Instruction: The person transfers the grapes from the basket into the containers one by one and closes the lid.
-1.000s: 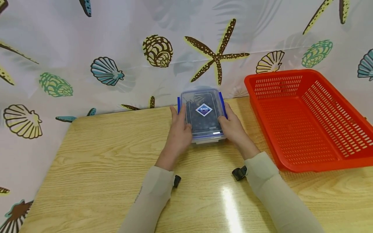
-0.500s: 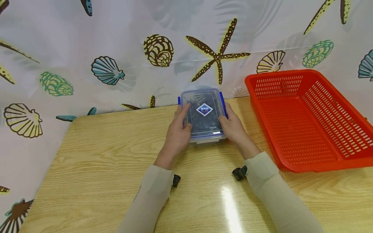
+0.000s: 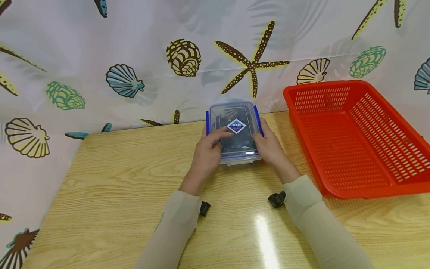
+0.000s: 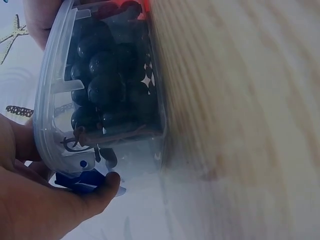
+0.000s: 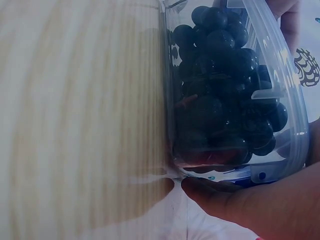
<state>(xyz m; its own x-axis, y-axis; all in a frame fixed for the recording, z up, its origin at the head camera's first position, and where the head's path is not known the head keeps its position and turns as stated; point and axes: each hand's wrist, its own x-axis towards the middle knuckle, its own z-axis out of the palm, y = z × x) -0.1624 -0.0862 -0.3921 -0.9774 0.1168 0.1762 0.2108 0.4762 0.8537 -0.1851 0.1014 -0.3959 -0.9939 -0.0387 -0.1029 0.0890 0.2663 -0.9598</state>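
Note:
A clear plastic food container [image 3: 235, 160] with blue side latches sits on the table near the back. Its lid [image 3: 241, 142] lies on top and bears a diamond-shaped BXH label [image 3: 236, 126]. Dark grapes [image 4: 103, 90] show through the wall in both wrist views, with a bit of stem. My left hand [image 3: 205, 153] holds the left side; one finger reaches across the lid to the label. In the left wrist view a digit bends against the blue latch [image 4: 82, 180]. My right hand [image 3: 271, 145] grips the right side, its thumb over the lid's edge.
A red perforated plastic basket [image 3: 336, 149] stands to the right of the container. Behind the wooden table [image 3: 127, 186] hangs a curtain [image 3: 151, 33] printed with shells and starfish. Black straps [image 3: 277, 200] circle both wrists at the sleeve cuffs.
A finger of my left hand has swung from the lid's left edge inward to the label. The right hand and the container have stayed in place.

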